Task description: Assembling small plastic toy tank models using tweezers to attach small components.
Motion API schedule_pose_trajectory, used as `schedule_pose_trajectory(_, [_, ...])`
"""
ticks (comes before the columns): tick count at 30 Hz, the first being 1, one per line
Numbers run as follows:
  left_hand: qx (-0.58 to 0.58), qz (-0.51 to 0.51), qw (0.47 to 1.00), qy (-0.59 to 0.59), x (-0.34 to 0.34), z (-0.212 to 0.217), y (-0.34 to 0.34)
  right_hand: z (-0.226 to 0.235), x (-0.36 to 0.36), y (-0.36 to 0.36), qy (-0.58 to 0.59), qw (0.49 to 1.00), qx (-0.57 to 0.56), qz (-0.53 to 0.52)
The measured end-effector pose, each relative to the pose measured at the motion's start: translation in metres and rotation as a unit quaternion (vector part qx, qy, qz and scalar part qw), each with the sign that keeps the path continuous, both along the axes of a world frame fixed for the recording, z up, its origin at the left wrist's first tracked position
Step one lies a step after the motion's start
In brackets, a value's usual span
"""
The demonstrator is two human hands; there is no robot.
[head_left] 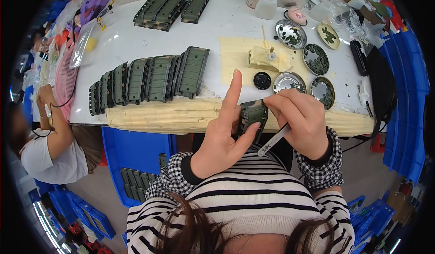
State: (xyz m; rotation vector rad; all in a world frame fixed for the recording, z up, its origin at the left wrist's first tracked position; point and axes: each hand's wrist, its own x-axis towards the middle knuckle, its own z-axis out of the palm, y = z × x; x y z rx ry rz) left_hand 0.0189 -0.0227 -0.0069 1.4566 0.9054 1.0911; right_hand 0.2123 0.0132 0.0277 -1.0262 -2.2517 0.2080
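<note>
A small dark-green ribbed plastic part (254, 114) is held near the table's front edge, in front of my chest. My left hand (218, 140) is closed on its left side, thumb across the front, index finger stretched upward. My right hand (300, 122) has its fingertips at the part's upper right corner. A flat metal tool that looks like tweezers (273, 140) sticks out of the right hand toward the lower left. Whether the right fingertips pinch a small piece is hidden. A row of similar green ribbed parts (158, 78) leans together on the table to the left.
More green parts (161, 11) are stacked at the back. Round dishes (316, 59) of small dark pieces stand at right, near a masking-taped block (267, 60) and a black cap (262, 80). A blue bin (136, 140) holds parts below left. Another person (54, 140) sits at left.
</note>
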Motion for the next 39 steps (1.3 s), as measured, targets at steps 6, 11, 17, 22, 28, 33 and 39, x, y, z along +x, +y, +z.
schedule_pose_trajectory(6, [0.004,0.007,1.0,-0.023,0.003,-0.002,-0.001,0.004,0.0,-0.01,-0.043,0.999,-0.002,0.015])
schedule_pose_trajectory(11, [-0.064,-0.045,0.994,-0.074,-0.002,0.0,0.008,-0.006,0.003,-0.01,0.124,0.989,-0.085,0.004])
schedule_pose_trajectory(17, [-0.228,-0.057,0.958,-0.166,-0.007,0.011,0.012,-0.011,0.069,-0.009,0.217,0.932,-0.111,-0.269])
schedule_pose_trajectory(22, [-0.245,-0.045,0.948,-0.199,-0.001,0.006,0.013,-0.013,0.112,0.002,0.036,0.954,-0.124,-0.27])
schedule_pose_trajectory(28, [-0.263,-0.045,0.943,-0.198,-0.006,0.003,0.01,-0.019,0.108,0.019,0.007,0.961,-0.18,-0.211])
schedule_pose_trajectory(33, [-0.256,-0.028,0.946,-0.197,-0.009,-0.001,0.006,-0.02,0.108,0.027,-0.019,0.965,-0.179,-0.189])
schedule_pose_trajectory(39, [-0.24,-0.027,0.949,-0.205,-0.004,0.009,0.01,-0.02,0.108,0.026,-0.063,0.964,-0.162,-0.199])
